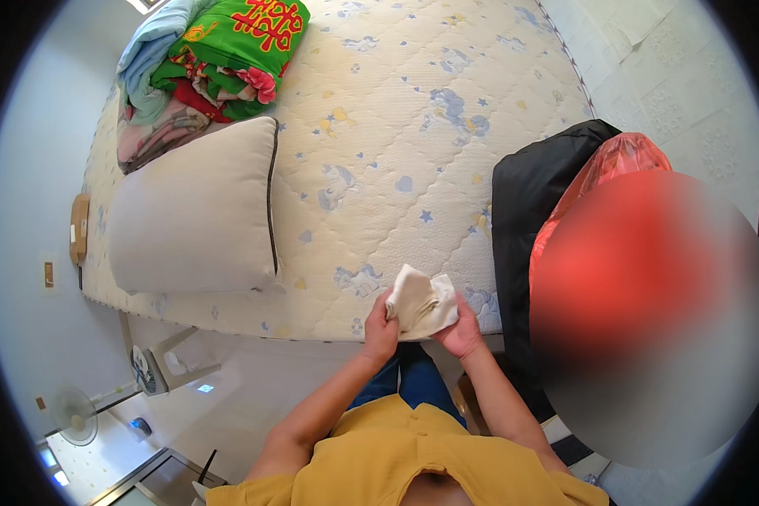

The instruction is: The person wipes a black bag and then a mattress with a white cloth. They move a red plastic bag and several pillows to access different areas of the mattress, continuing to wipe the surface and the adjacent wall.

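A small white cloth (419,303), folded and creased, is held up between both hands just above the near edge of the mattress. My left hand (381,326) grips its left side, with the thumb on top. On the cloth's right side, my right hand (462,329) has hold of the other edge; part of its fingers is hidden behind the fabric. Under and beyond the hands lies a cream quilted mattress (379,183) with blue and yellow printed figures.
A grey pillow (193,215) with dark piping lies at the left, below folded bedding (234,57). On the right are a black cover (518,190) and a red plastic bag (626,155), partly behind a blurred area. Fans (74,416) stand at lower left.
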{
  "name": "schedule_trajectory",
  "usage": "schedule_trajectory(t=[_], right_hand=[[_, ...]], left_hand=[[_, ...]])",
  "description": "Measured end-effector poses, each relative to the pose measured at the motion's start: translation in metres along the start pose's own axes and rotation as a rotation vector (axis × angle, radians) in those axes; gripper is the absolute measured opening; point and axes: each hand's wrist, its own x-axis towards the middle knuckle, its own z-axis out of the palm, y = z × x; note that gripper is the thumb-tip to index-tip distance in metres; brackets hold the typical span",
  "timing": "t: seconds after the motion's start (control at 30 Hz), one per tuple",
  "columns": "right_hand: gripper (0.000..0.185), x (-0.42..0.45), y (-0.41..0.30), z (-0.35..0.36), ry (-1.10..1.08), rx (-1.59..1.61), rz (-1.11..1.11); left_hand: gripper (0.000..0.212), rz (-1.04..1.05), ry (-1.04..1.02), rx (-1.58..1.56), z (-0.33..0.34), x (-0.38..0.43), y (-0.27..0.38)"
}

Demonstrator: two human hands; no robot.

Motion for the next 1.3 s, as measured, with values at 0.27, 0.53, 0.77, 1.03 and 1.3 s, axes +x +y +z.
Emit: schedule_trajectory(t=[0.27,0.53,0.77,1.03,1.3], right_hand=[[0.033,0.014,0.021,0.006,0.172,0.045,-0.073],[0.044,0.047,0.027,-0.022,0.325,-0.157,-0.245],[0.057,0.071,-0.019,-0.065,0.492,-1.489,-0.898],[0.078,0.164,-0.008,-0.093,0.582,-2.168,-0.928],[0.066,0.211,-0.019,-0.096,0.819,-2.172,-1.089]], left_hand=[[0.055,0.429,0.281,0.454,0.002,0.007,0.015],[0.052,0.325,-0.577,0.552,-0.015,0.028,-0.049],[0.042,0.3,0.266,1.068,-0.135,0.192,-0.156],[0.053,0.206,0.657,1.32,-0.125,0.3,-0.2],[0.06,0.138,0.648,1.315,-0.128,0.302,-0.202]])
